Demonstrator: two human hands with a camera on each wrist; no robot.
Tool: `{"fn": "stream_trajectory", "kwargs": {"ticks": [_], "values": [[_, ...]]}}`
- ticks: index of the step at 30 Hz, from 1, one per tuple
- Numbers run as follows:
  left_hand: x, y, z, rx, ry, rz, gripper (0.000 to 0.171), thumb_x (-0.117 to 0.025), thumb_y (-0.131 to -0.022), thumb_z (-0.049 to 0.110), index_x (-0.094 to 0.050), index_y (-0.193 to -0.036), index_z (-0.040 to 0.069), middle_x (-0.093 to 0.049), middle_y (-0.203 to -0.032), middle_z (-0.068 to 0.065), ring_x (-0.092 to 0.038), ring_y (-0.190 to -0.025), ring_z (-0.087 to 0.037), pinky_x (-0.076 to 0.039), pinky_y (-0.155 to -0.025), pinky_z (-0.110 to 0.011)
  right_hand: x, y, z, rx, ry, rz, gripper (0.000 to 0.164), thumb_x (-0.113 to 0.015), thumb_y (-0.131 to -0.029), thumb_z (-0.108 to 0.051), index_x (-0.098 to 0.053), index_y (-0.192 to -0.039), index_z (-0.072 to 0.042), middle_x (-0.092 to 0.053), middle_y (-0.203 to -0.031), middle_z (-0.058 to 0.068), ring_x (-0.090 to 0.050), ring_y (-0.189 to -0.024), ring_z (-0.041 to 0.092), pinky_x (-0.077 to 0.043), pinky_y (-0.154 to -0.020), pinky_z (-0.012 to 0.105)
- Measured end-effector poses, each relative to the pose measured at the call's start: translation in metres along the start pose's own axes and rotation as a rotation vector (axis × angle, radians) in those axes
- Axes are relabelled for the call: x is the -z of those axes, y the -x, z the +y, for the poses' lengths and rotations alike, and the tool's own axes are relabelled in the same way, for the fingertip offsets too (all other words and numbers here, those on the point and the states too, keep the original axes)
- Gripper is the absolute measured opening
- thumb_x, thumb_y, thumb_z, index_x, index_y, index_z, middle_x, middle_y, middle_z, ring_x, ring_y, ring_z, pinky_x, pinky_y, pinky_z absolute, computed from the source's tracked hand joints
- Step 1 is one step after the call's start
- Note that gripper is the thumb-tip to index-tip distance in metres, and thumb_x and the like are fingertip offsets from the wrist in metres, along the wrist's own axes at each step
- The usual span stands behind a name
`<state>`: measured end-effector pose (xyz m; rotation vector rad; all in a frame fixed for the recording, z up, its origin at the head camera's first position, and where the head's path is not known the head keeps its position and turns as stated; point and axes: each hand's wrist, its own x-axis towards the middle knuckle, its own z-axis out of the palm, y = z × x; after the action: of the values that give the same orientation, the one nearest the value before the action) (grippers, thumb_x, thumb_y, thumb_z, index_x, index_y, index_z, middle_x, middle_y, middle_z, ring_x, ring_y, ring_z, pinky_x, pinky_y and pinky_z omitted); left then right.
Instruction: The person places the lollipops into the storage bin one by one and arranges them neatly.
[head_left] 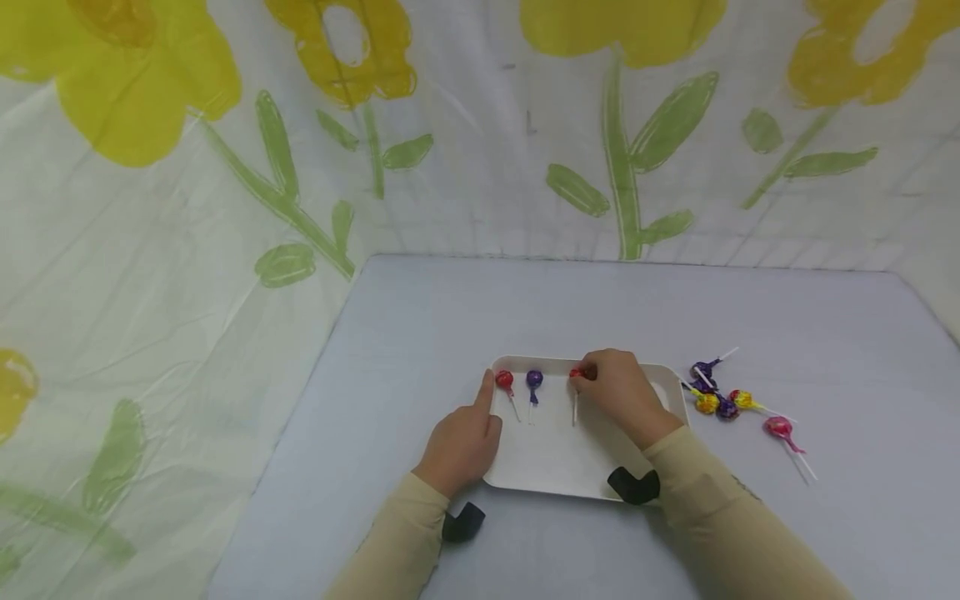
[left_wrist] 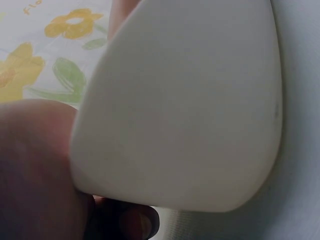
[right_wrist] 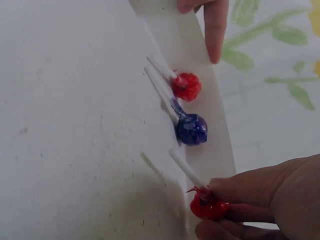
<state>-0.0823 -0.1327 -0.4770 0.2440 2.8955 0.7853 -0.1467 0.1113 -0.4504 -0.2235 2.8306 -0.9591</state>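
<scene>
A white tray (head_left: 555, 467) lies on the table. My left hand (head_left: 459, 446) holds its left side, thumb over the rim and index finger stretched along the edge. In the left wrist view, curled fingertips (left_wrist: 140, 222) show beside the tray wall. My right hand (head_left: 621, 396) pinches a red lollipop (right_wrist: 209, 205) by its wrapped head, over the tray's far side, with its white stick pointing toward me. Left of it, a purple lollipop (head_left: 534, 380) and another red lollipop (head_left: 505, 380) lie in a row along the far rim.
Right of the tray lie several loose lollipops: purple ones (head_left: 703, 371), yellow ones (head_left: 742, 399) and a pink one (head_left: 778, 427). The grey-blue table (head_left: 420, 317) meets a white flowered sheet (head_left: 480, 167) at the back and left. Black wrist mounts (head_left: 633, 485) sit by both wrists.
</scene>
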Motion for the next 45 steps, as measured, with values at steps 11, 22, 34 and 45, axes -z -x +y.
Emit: {"fn": "stream_trajectory", "kwargs": {"ticks": [11, 22, 34, 45], "values": [[0.001, 0.000, 0.000, -0.013, -0.004, 0.001, 0.066, -0.045, -0.106, 0.022, -0.026, -0.167, 0.005, -0.042, -0.057, 0.002, -0.039, -0.051, -0.015, -0.035, -0.052, -0.033, -0.008, -0.004, -0.011, 0.006, 0.004, -0.010, 0.015, -0.072, -0.097, -0.013, -0.079, -0.099, 0.000, -0.072, -0.089, 0.008, -0.060, -0.078, 0.021, -0.051, -0.068, 0.033], [0.003, 0.001, 0.001, -0.023, -0.009, 0.003, 0.066, -0.046, -0.106, 0.020, -0.027, -0.166, 0.003, -0.043, -0.058, 0.001, -0.039, -0.052, -0.016, -0.035, -0.052, -0.033, -0.015, -0.006, -0.017, -0.003, 0.040, -0.018, 0.015, -0.073, -0.096, -0.013, -0.079, -0.099, -0.001, -0.073, -0.091, 0.008, -0.061, -0.080, 0.020, -0.054, -0.071, 0.035], [0.003, 0.000, 0.001, -0.016, -0.015, -0.004, 0.066, -0.046, -0.105, 0.020, -0.026, -0.166, 0.004, -0.044, -0.059, 0.000, -0.039, -0.053, -0.016, -0.036, -0.053, -0.033, -0.014, -0.006, -0.020, -0.008, 0.060, -0.014, 0.016, -0.074, -0.095, -0.015, -0.078, -0.100, -0.001, -0.073, -0.092, 0.009, -0.061, -0.082, 0.022, -0.054, -0.074, 0.037], [0.003, 0.000, 0.000, -0.018, -0.018, 0.003, 0.066, -0.046, -0.105, 0.020, -0.027, -0.166, 0.003, -0.043, -0.058, 0.001, -0.038, -0.053, -0.016, -0.035, -0.053, -0.033, -0.013, -0.005, -0.021, -0.012, 0.036, -0.016, 0.019, -0.074, -0.094, -0.016, -0.079, -0.103, 0.000, -0.073, -0.091, 0.009, -0.061, -0.080, 0.021, -0.052, -0.067, 0.033]]}}
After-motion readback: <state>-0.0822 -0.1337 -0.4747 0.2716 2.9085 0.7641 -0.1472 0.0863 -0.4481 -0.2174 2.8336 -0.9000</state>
